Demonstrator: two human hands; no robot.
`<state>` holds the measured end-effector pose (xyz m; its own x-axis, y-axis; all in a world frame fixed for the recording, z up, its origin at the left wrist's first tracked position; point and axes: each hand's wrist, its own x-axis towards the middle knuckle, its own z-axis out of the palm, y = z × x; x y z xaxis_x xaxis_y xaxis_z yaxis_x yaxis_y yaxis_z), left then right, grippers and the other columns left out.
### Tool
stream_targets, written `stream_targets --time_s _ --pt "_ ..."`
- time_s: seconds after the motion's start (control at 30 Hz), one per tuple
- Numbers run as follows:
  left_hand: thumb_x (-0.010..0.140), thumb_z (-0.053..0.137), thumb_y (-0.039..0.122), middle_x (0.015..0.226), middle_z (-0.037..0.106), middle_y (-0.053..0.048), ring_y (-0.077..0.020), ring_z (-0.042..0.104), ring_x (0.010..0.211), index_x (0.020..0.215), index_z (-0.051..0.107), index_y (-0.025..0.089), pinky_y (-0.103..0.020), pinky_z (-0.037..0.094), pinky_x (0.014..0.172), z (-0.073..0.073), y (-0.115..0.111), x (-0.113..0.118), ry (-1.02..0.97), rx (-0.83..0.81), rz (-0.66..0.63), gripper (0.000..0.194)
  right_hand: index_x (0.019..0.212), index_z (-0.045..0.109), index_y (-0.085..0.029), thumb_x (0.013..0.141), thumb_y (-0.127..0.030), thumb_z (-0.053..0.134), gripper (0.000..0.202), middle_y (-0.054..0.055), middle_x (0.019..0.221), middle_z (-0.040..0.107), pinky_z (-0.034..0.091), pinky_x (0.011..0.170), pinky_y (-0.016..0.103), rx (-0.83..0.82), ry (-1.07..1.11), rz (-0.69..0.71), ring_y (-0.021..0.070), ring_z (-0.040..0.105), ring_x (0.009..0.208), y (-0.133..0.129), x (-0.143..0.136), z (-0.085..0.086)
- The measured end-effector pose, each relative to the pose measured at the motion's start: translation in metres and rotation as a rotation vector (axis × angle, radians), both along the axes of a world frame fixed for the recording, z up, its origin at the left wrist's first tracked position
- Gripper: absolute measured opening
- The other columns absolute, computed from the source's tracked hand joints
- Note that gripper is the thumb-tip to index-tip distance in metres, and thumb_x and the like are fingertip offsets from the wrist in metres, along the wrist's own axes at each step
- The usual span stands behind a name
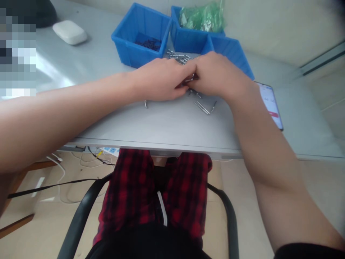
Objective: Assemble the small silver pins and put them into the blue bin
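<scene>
My left hand (164, 79) and my right hand (212, 73) meet over the grey table, fingers curled toward each other. In the gap between them show a few thin silver metal pins (192, 77), which look held by my right fingers. What my left fingers close on is hidden. Just beyond my hands lies a pile of the same pins (178, 55), and some poke out below them. Nearer to me rest a few loose pins (202, 108), with a single short pin (146, 104) by my left wrist.
A blue bin (140, 54) behind my left hand contains dark small parts. Behind my right hand, another blue bin (185, 39) carries a green plastic bag (202, 18). A phone (271, 104) lies beside my right forearm; a white rounded case (69, 32) sits at far left.
</scene>
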<state>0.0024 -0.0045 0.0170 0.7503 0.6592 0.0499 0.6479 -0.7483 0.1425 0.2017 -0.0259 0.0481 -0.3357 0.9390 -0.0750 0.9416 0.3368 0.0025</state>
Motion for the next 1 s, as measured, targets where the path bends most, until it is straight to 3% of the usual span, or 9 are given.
stream_targets --time_s 0.13,0.3,0.47,0.63,0.77,0.87,1.0 --pt "0.106 0.039 0.045 0.134 0.087 -0.009 -0.0371 0.08 0.123 0.161 0.061 0.032 -0.049 0.057 0.103 0.0006 0.0007 0.0011 0.043 0.032 -0.002 0.061 0.117 0.09 -0.05 0.097 -0.042 0.065 0.033 0.002 0.132 0.089 0.058 0.095 0.057 0.018 -0.007 0.015 0.0481 0.078 0.123 -0.0009 -0.0002 0.0002" --pt "0.11 0.043 0.043 0.134 0.087 -0.007 -0.0344 0.08 0.123 0.16 0.062 0.034 -0.045 0.058 0.101 0.0013 -0.0002 0.0 0.042 0.038 -0.001 0.054 0.115 0.091 -0.051 0.099 -0.044 0.066 0.031 0.003 0.124 0.091 0.058 0.096 0.059 0.009 -0.002 0.003 0.0504 0.078 0.126 -0.0027 -0.0021 0.0015" --pt "0.113 0.04 0.035 0.134 0.086 -0.012 -0.0372 0.081 0.122 0.16 0.06 0.023 -0.047 0.058 0.097 0.0044 -0.0039 0.0004 0.047 0.073 -0.037 0.053 0.125 0.089 -0.042 0.101 -0.036 0.063 0.035 0.009 0.14 0.086 0.056 0.101 0.056 -0.014 -0.015 -0.003 0.0483 0.076 0.131 -0.0024 -0.0027 0.0021" --pt "0.112 0.043 0.039 0.136 0.086 -0.009 -0.0384 0.08 0.133 0.164 0.058 0.035 -0.048 0.058 0.106 0.0039 -0.0054 0.0013 0.054 0.047 0.041 0.054 0.117 0.088 -0.052 0.097 -0.041 0.066 0.031 0.001 0.132 0.089 0.058 0.098 0.059 0.011 -0.012 0.002 0.0497 0.077 0.125 0.0 -0.0012 -0.0001" --pt "0.109 0.041 0.037 0.138 0.085 -0.015 -0.0453 0.079 0.135 0.162 0.06 0.03 -0.057 0.059 0.107 0.0032 -0.0066 0.0011 0.025 0.04 0.026 0.056 0.116 0.087 -0.045 0.098 -0.04 0.065 0.029 0.006 0.135 0.087 0.058 0.097 0.058 0.001 -0.037 0.011 0.0503 0.077 0.126 0.0018 -0.0007 -0.0003" --pt "0.106 0.039 0.045 0.14 0.085 -0.012 -0.0449 0.078 0.136 0.162 0.06 0.037 -0.06 0.057 0.109 0.0031 -0.0058 0.0009 0.016 0.017 0.029 0.06 0.118 0.085 -0.045 0.098 -0.035 0.064 0.031 0.006 0.134 0.086 0.058 0.096 0.057 0.001 -0.055 0.013 0.0486 0.077 0.125 0.0031 0.0001 0.0" --pt "0.107 0.032 0.049 0.137 0.085 -0.011 -0.0421 0.076 0.136 0.166 0.058 0.037 -0.059 0.058 0.109 0.0025 -0.0031 0.0006 0.033 0.016 0.017 0.066 0.12 0.085 -0.04 0.098 -0.032 0.062 0.033 0.01 0.133 0.086 0.057 0.093 0.057 -0.017 -0.017 0.04 0.0494 0.077 0.123 0.0022 0.0005 0.0008"
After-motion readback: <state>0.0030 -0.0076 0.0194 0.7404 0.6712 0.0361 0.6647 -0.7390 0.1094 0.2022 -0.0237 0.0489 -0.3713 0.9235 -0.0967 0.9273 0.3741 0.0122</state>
